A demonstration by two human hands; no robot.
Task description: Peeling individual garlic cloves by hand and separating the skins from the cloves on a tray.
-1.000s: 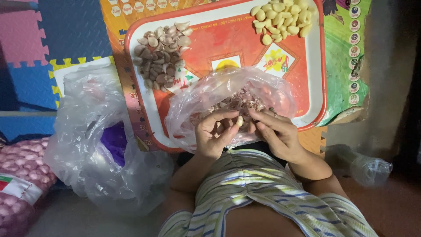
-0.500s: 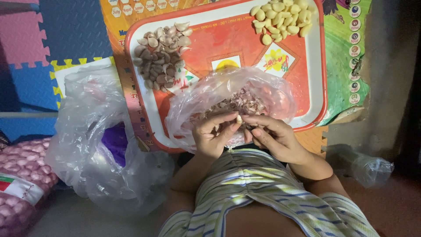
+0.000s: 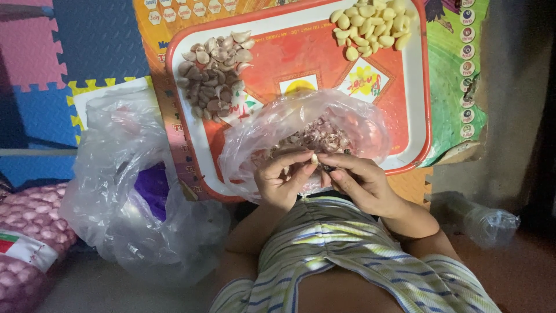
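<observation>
We observe the left hand and right hand pinching one small pale garlic clove between their fingertips, just at the near rim of the red rectangular plastic tray. Behind the clove, resting on that tray, a clear crumpled plastic bag holds papery peelings. On the tray's far side lie unpeeled cloves and peeled yellowish cloves.

One red tray carries two heaps: unpeeled garlic cloves and peeled cloves. Two clear plastic bags show, and one pink mesh sack. Two hands pinch one clove.
</observation>
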